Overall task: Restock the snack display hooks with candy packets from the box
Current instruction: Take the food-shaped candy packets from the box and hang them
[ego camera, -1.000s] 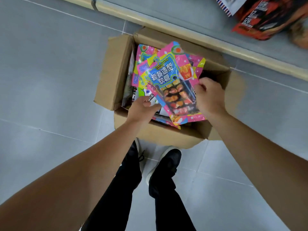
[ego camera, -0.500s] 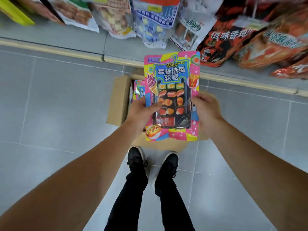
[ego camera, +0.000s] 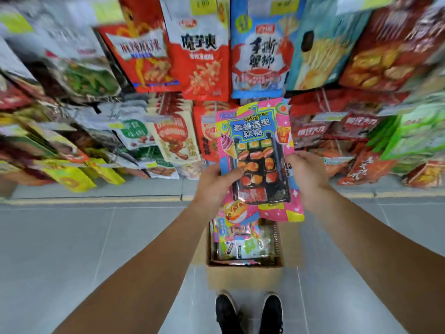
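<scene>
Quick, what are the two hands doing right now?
Left hand: holding the candy packet by its left edge.
Right hand: holding the same packet by its right edge.

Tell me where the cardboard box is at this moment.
In the head view, the cardboard box stands on the grey floor at lower centre, just ahead of the person's black shoes and below the candy packet held in both hands.

One head-worn wide-angle view looks forward and down. It faces the snack display [ego camera: 216,68] closely, the floor [ego camera: 72,237] below.
</scene>
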A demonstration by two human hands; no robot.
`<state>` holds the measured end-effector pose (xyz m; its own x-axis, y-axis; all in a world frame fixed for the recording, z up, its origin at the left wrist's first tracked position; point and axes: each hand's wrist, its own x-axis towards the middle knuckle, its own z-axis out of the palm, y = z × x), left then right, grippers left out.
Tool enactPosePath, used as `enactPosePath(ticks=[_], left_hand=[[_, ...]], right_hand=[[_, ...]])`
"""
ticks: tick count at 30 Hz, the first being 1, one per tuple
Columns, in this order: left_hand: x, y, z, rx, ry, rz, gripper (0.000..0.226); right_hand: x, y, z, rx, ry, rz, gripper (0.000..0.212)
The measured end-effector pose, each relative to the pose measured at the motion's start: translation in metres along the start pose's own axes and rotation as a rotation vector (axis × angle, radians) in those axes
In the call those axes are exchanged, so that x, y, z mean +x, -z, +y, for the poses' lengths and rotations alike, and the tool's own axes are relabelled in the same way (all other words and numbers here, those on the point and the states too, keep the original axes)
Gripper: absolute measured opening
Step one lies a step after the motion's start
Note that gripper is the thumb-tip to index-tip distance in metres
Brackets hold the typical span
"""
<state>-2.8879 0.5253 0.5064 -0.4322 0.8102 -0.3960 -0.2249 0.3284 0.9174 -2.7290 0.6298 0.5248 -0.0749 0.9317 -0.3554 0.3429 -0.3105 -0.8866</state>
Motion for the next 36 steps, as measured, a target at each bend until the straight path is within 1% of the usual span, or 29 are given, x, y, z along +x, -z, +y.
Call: enactPosePath(ticks=[1, 2, 3, 7, 9, 11, 14, 16, 21, 24, 27, 29, 32, 33, 35, 36], left_hand=[[-0.008, 0.002, 0.029, 0.026, -0.037, -0.005, 0.027], [-0.010, 0.004, 0.045, 0.040, -0.063, -0.011, 0.029], [-0.017, 0.006, 0.071, 0.045, -0.115, -0.016, 0.027], [-0.039, 0.010, 0.153, 0.082, -0.296, -0.058, 0.004], [-0.050, 0.012, 0.191, 0.107, -0.370, -0.066, 0.003], [-0.059, 0.013, 0.224, 0.135, -0.425, -0.077, 0.009], [-0.077, 0.014, 0.269, 0.144, -0.510, -0.104, 0.005], [-0.086, 0.016, 0.293, 0.151, -0.561, -0.111, 0.004], [-0.103, 0.021, 0.348, 0.192, -0.695, -0.096, 0.020], [-0.113, 0.022, 0.379, 0.252, -0.788, -0.100, 0.010], [-0.114, 0.020, 0.400, 0.284, -0.857, -0.097, 0.014], [-0.113, 0.018, 0.414, 0.258, -0.891, -0.088, 0.016], [-0.109, 0.013, 0.434, 0.264, -0.905, -0.065, 0.012], [-0.108, 0.010, 0.442, 0.246, -0.915, -0.068, 0.010], [-0.105, 0.002, 0.454, 0.193, -0.904, -0.076, 0.006], [-0.103, -0.003, 0.463, 0.167, -0.901, -0.064, 0.008]], right_hand=[[-0.011, 0.006, -0.028, 0.022, 0.045, 0.012, 0.035], [-0.016, 0.010, -0.042, 0.039, 0.074, 0.024, 0.034], [-0.024, 0.015, -0.067, 0.072, 0.114, 0.036, 0.034], [-0.051, 0.034, -0.142, 0.198, 0.225, 0.059, 0.026], [-0.062, 0.044, -0.173, 0.227, 0.272, 0.077, 0.026], [-0.075, 0.051, -0.203, 0.242, 0.321, 0.074, 0.023], [-0.091, 0.060, -0.241, 0.257, 0.428, 0.100, 0.030], [-0.101, 0.066, -0.265, 0.255, 0.484, 0.123, 0.028], [-0.115, 0.079, -0.314, 0.254, 0.588, 0.153, 0.023], [-0.121, 0.087, -0.340, 0.245, 0.637, 0.155, 0.026], [-0.120, 0.093, -0.362, 0.196, 0.684, 0.148, 0.019], [-0.116, 0.098, -0.377, 0.191, 0.704, 0.139, 0.021], [-0.114, 0.104, -0.401, 0.191, 0.767, 0.147, 0.021], [-0.114, 0.106, -0.409, 0.197, 0.786, 0.158, 0.023], [-0.105, 0.111, -0.422, 0.205, 0.804, 0.158, 0.041], [-0.101, 0.116, -0.432, 0.206, 0.816, 0.144, 0.047]])
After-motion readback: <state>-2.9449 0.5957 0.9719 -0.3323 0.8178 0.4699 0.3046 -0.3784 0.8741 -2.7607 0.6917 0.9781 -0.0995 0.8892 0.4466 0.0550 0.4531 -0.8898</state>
